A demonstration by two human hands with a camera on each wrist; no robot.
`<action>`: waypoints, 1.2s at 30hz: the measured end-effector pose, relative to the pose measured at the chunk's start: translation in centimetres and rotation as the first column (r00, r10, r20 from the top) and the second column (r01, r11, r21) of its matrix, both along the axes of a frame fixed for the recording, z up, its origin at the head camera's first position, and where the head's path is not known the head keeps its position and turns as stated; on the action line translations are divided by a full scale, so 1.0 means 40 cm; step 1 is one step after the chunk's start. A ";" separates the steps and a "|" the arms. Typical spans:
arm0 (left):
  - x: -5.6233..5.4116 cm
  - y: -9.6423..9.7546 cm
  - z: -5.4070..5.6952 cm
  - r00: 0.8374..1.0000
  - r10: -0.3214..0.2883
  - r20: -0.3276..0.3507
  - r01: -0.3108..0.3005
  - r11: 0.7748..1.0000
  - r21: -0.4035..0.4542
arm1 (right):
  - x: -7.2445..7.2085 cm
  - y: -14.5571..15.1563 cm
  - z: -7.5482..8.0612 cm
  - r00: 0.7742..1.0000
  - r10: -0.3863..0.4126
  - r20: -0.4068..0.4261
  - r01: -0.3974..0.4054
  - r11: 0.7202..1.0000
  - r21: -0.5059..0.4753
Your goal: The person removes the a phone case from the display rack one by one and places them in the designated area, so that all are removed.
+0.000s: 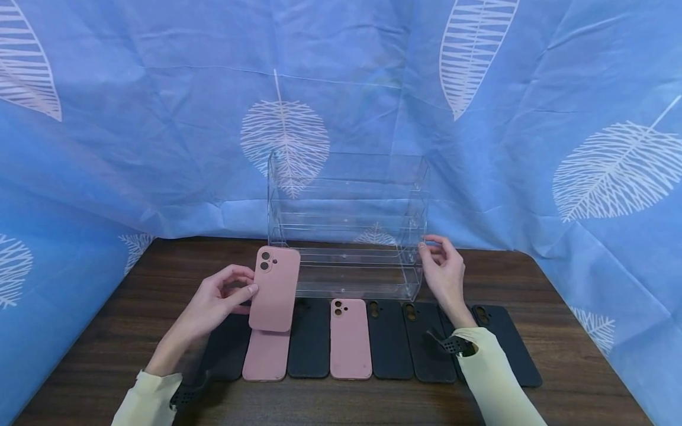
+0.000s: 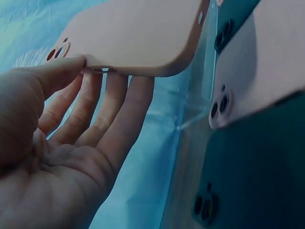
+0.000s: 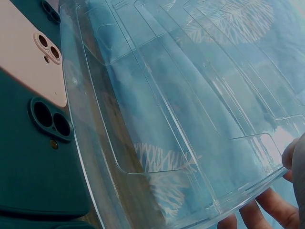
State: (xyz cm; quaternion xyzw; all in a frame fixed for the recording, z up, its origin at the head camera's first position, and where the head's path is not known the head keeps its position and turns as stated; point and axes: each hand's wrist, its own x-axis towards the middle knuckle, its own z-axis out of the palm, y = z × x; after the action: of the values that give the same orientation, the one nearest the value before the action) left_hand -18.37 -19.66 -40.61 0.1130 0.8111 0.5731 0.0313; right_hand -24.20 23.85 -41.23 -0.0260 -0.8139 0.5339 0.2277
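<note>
My left hand pinches a pink phone case by its left edge, thumb on the near face and fingers behind. The case is raised and upright, camera holes at top left, at the lower left front of a clear acrylic tiered rack. Beneath it, a second pink case lies partly covered on the table. At the rack's right side, my right hand grips the side wall; in the right wrist view its fingers sit on the wall's outer side. The rack's tiers show no cases.
A row of phone cases lies along the rack's front: a pink case in the middle, dark cases around it. One dark case is mostly hidden under my right forearm. The wooden table meets a blue leaf-patterned cloth behind.
</note>
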 end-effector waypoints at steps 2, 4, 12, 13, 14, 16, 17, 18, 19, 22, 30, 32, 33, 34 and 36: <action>0.006 -0.015 -0.001 1.000 0.002 0.001 -0.002 1.000 -0.009 | 0.001 0.001 0.001 1.000 0.000 -0.002 0.000 1.000 0.000; 0.011 -0.030 -0.001 1.000 0.001 0.005 -0.001 1.000 -0.012 | 0.001 0.002 0.000 1.000 0.003 -0.001 -0.003 1.000 0.001; 0.021 -0.089 -0.012 0.999 0.022 0.033 -0.021 1.000 -0.018 | 0.000 0.000 0.000 1.000 -0.004 -0.002 0.004 1.000 0.005; 0.021 -0.097 -0.015 0.999 0.024 0.033 -0.023 1.000 -0.020 | -0.001 0.000 0.000 1.000 -0.005 -0.002 0.005 1.000 0.007; 0.022 -0.105 -0.017 0.999 0.026 0.035 -0.025 0.999 -0.024 | -0.001 0.000 -0.001 1.000 -0.006 -0.003 0.006 1.000 0.009; 0.025 -0.121 -0.021 0.999 0.032 0.034 -0.031 0.999 -0.037 | -0.001 0.000 -0.001 1.000 -0.005 -0.005 0.005 1.000 0.012; 0.026 -0.128 -0.023 0.999 0.036 0.035 -0.035 0.998 -0.043 | -0.001 -0.001 -0.001 1.000 -0.005 -0.006 0.005 1.000 0.013; 0.029 -0.136 -0.024 0.998 0.041 0.038 -0.039 0.998 -0.049 | -0.001 -0.001 -0.002 1.000 -0.004 -0.007 0.004 1.000 0.016; 0.031 -0.143 -0.024 0.998 0.045 0.043 -0.043 0.998 -0.053 | 0.000 -0.001 -0.002 1.000 -0.003 -0.009 0.004 1.000 0.017; 0.036 -0.164 -0.026 0.996 0.065 0.068 -0.060 0.996 -0.072 | 0.001 0.000 -0.001 1.000 -0.003 -0.014 0.003 1.000 0.013; 0.046 -0.224 -0.037 0.987 0.085 0.137 -0.069 0.991 -0.117 | 0.001 0.000 -0.001 1.000 -0.001 -0.011 0.001 1.000 0.007; 0.051 -0.237 -0.038 0.983 0.095 0.155 -0.076 0.989 -0.125 | 0.001 0.000 -0.001 1.000 0.001 -0.013 -0.001 1.000 0.009; 0.053 -0.243 -0.039 0.983 0.097 0.157 -0.077 0.989 -0.129 | 0.001 0.000 -0.001 1.000 0.002 -0.014 -0.002 1.000 0.010; 0.055 -0.249 -0.040 0.982 0.100 0.160 -0.079 0.988 -0.136 | 0.001 0.000 -0.001 1.000 0.003 -0.016 -0.002 1.000 0.013; 0.058 -0.260 -0.042 0.979 0.109 0.169 -0.084 0.985 -0.150 | 0.000 0.000 -0.002 1.000 0.003 -0.020 -0.003 1.000 0.015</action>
State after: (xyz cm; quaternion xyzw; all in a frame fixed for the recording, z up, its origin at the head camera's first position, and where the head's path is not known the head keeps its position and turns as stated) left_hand -16.03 -30.06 -42.29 0.0195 0.8482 0.5227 0.0832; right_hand -24.19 23.84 -41.30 -0.0177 -0.8154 0.5285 0.2354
